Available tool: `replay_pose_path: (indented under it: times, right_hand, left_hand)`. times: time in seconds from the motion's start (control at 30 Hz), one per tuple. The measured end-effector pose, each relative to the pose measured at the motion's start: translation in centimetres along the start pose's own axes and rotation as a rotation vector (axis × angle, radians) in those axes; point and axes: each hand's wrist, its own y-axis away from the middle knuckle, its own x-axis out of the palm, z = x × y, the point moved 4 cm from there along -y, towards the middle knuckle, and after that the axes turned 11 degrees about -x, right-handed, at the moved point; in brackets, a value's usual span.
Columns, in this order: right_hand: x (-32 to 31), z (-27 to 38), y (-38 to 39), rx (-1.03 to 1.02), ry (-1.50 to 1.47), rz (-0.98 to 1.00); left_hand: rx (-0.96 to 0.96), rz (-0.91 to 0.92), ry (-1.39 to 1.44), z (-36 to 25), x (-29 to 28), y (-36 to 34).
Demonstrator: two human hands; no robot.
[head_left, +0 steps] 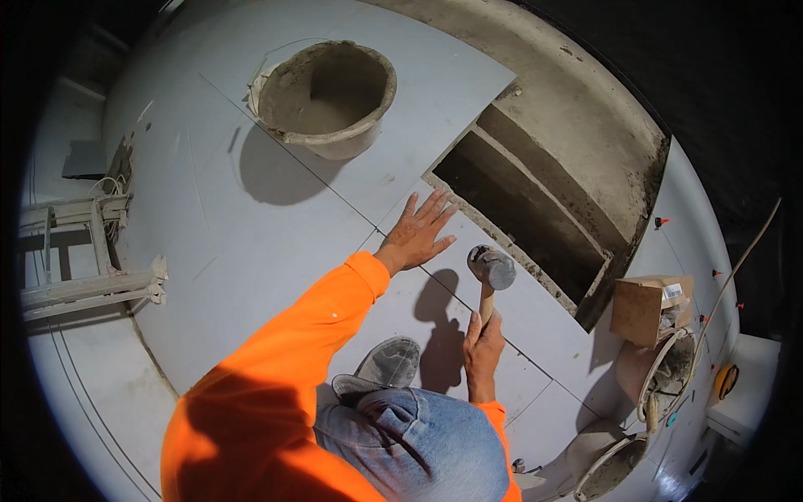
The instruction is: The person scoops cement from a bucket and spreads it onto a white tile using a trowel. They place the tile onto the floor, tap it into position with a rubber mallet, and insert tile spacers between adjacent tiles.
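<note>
A denim knee [427, 443] and a dusty shoe [391, 364] are nearest, on pale floor tiles. Ahead of them the right hand [483, 351] is closed around the wooden handle of a mallet [492, 268]. The dark head points away from the body, raised above the tile [535, 322], its shadow falling apart from it to the left. The left hand [414, 234] lies palm down on that same tile, holding nothing, its fingers spread toward the far edge; the mallet's head is near it, to the right of the fingertips. Beyond that edge opens a pit [510, 222] with rough grey sides. To the right are a bucket [612, 473], another container [669, 368] and a carton [640, 311]. Farther off, left of the pit, a mortar-caked tub [339, 149] stands on the tiles.
</note>
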Motion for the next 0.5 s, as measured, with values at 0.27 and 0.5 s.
replay_pose_path:
  times: [0.27,0.5]
  right_hand:
    - [2.3,1.3,-1.6,-0.042,0.137,-0.019]
    - [0.9,-1.7,0.4,0.128,0.132,0.118]
  left_hand:
    - [-0.002,-0.019,0.005,0.2,-0.1,-0.1]
    - [-0.013,0.046,0.050,0.3,0.1,-0.3]
